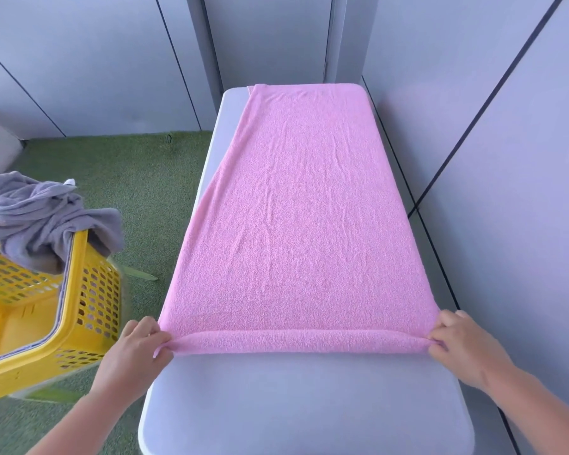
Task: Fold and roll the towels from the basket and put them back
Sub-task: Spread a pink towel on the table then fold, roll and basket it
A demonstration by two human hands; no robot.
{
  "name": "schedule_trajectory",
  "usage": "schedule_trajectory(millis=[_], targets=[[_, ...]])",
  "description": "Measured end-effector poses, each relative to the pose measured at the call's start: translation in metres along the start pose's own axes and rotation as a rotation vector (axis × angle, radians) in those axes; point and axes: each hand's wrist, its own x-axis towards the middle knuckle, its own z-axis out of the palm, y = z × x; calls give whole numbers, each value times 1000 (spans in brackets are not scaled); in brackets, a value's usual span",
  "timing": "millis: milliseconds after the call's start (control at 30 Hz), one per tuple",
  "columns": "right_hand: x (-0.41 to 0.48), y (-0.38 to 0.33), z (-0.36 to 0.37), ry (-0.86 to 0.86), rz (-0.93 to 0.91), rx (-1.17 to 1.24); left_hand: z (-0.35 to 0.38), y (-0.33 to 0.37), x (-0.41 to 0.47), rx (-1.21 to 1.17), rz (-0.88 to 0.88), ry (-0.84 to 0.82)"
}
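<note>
Rolling: near end of the pink towel (306, 208) is turned into a first thin roll (296, 341) lying left to right across the table (303, 405).
Towel: flat and lengthwise, reaching the far edge; its left edge spills slightly over the table's left side.
Left hand (135, 349): fingers curled, pinching the roll's left end.
Right hand (457, 343): fingers clamped on the roll's right end.
Basket (76, 310): yellow, on the floor at left, grey towel (37, 218) draped over its rim.
Technique: likely best to push both ends away at equal pace, keeping the roll tight and square to the edges; uneven hands would cone it.
Watch: smooth creases ahead.
</note>
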Motion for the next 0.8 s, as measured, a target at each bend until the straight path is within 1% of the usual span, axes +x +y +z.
schedule_trajectory(millis=[100,233,300,367,500,567,633,733,800], targets=[[0,0,-5,-45,20,83,-2,3,0,-33,-45,9],[1,-9,-15,108,101,271,-3,14,11,-127,-163,44],[-1,-11,-18,166,103,309,-3,16,14,-140,-165,49],[-2,-11,-16,179,103,328,-2,14,15,-119,-134,33],[-1,-10,-1,159,33,227,2,9,20,-67,-105,7],[4,-9,5,208,-4,186,4,7,24,-52,-76,39],[9,-7,6,250,-38,141,1,5,26,-30,-34,34],[8,-4,2,211,-53,90,-1,-1,20,7,14,3],[4,-2,-2,165,-28,71,-1,-3,15,1,11,-11]])
